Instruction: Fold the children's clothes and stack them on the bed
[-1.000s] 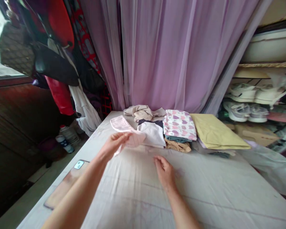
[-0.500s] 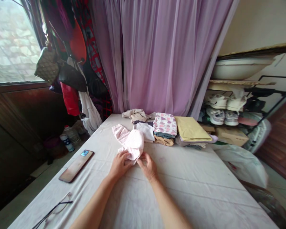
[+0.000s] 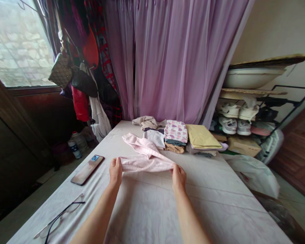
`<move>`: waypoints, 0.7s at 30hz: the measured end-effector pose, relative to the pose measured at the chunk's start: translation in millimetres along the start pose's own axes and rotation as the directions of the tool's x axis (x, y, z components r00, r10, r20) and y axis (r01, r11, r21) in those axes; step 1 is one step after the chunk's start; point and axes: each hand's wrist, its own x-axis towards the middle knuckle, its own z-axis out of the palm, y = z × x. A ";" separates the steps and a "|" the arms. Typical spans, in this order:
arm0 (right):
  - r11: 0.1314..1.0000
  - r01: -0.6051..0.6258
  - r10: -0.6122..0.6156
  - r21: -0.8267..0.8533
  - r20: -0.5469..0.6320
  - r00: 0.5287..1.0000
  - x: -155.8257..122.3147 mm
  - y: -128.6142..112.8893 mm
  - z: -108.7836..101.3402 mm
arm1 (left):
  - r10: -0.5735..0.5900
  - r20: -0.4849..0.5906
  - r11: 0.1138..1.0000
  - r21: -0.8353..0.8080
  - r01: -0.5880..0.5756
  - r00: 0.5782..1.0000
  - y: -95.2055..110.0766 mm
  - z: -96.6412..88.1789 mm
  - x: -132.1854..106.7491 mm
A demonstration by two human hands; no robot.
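A light pink garment [image 3: 144, 164] is stretched sideways between my two hands, just above the cloth-covered table. My left hand [image 3: 115, 171] is closed on its left end, and my right hand [image 3: 178, 176] pinches the right end. The rest of the garment trails back over the table in a narrow strip toward the far left. What kind of garment it is, I cannot tell. Right behind it lies a white folded cloth [image 3: 154, 138] with a dark edge.
Folded clothes topped by a heart-patterned piece [image 3: 176, 130] and a yellow piece [image 3: 202, 136] stand at the back, beside a crumpled beige cloth [image 3: 146, 121]. A phone [image 3: 87, 170] and eyeglasses [image 3: 59, 218] lie on the left. A shoe rack [image 3: 240, 115] stands beyond the table's right.
My hands have moved apart, left hand leftward and right hand rightward, each gripping an end. The bunched pink garment is now pulled out wide. The view has shifted slightly.
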 end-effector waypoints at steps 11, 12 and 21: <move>0.713 0.612 -0.486 -0.342 0.387 0.783 -4.4 -52.1 29.6 | 0.177 0.244 0.959 0.175 -0.223 0.953 10.2 -1.8 -28.2; 0.704 0.637 -0.478 -0.314 0.453 0.752 -4.4 -60.5 36.7 | 0.142 0.278 0.969 0.158 -0.191 0.950 10.2 1.2 -24.5; 0.897 0.399 -0.274 -0.191 0.468 0.840 24.4 -54.1 68.1 | -0.165 0.300 0.974 0.201 0.107 0.940 0.7 15.3 20.6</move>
